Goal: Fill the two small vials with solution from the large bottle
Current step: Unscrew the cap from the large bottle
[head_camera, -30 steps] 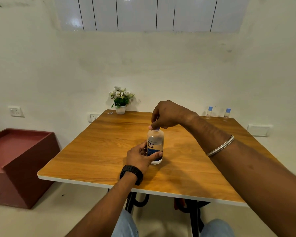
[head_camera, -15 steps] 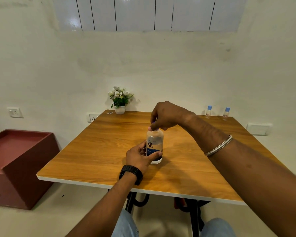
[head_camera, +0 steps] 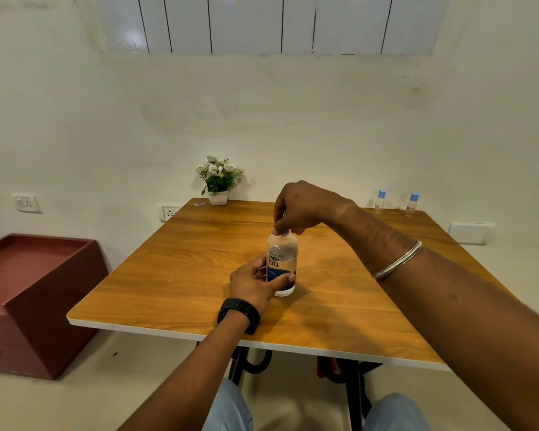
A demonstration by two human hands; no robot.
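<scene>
Head view: clear plastic large bottle [head_camera: 282,262] stands upright mid wooden table [head_camera: 175,275], long axis vertical. Left hand [head_camera: 255,283] wraps its base; right hand [head_camera: 302,208] pinches blue cap [head_camera: 285,233] from directly above. Two blue-capped small vials [head_camera: 395,202] sit far-right of bottle, nearer right hand.

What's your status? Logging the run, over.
Left hand gripping large bottle upright on table. Right hand pinching its cap. Two small vials capped, far edge. Nothing in the way.

A plain indoor room is suggested by a wooden desk [head_camera: 199,275], white walls, wall sockets [head_camera: 28,203] and a potted flower [head_camera: 218,178].
</scene>
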